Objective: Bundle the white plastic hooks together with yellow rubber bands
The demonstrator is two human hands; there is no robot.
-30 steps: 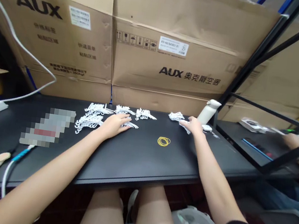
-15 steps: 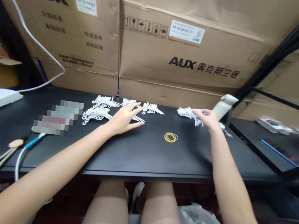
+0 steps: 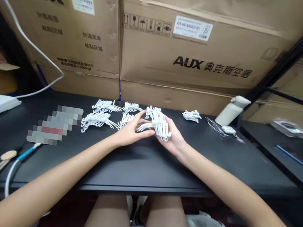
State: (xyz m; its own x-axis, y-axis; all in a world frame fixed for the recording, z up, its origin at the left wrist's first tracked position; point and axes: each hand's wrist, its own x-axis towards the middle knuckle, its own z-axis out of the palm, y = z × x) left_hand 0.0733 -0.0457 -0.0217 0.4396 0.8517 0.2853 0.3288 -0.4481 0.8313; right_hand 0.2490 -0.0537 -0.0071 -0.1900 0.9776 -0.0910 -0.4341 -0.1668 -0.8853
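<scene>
Fingers of both hands curl around a bundle of white hooks (image 3: 158,124) at centre frame — left hand (image 3: 129,133) gripping its near end, right hand (image 3: 172,139) cradling it from below. More white bundles (image 3: 103,114) lie just left, a small pile (image 3: 192,115) right, near the white bottle (image 3: 231,110). Yellow rubber bands, plain on the black table (image 3: 138,164) half a second ago, are hidden now — the right hand has come in from the pile.

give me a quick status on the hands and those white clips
Left hand and right hand together, both gripping one white clip bundle. More bundles on the table. Nothing in the way.
</scene>
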